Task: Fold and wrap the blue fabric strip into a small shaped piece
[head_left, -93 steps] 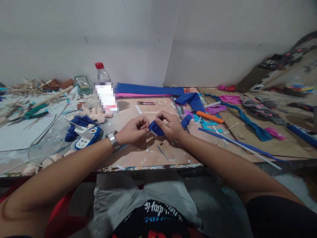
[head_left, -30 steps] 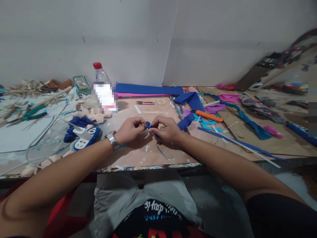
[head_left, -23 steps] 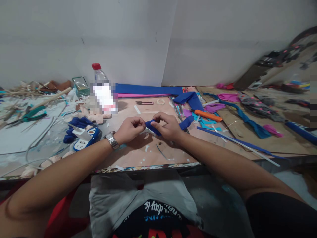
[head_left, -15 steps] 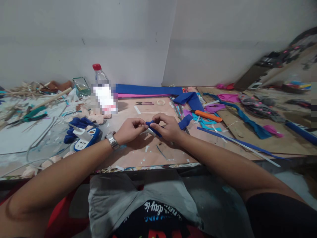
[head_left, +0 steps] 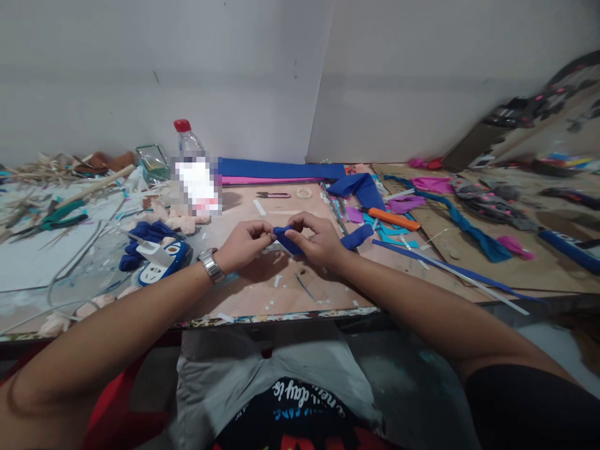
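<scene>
Over the middle of the table, a blue strip of cloth or crepe paper (head_left: 287,240) is held between both hands. Its tail (head_left: 359,237) comes out behind the right wrist and lies on the table. My right hand (head_left: 319,240) is closed round the folded part, thumb on top. My left hand (head_left: 247,242), with a metal watch (head_left: 212,265) on its wrist, pinches at the strip's left end; the exact fingertip contact is small and partly hidden. Beyond the hands lie small thread snips (head_left: 274,195) and a roll of tape (head_left: 304,193).
At left are a blue-white power socket (head_left: 162,267) with a charger, a bunch of blue pieces (head_left: 152,231) and green-handled pliers (head_left: 63,215). A red-capped bottle (head_left: 187,137) stands behind a blurred bright screen (head_left: 199,184). An orange cutter (head_left: 394,219) lies among coloured scraps at right.
The blue strip has turned between my fingers and shows a broader face. Its tail now lies lower and flatter at the right. Both hands stay almost in place.
</scene>
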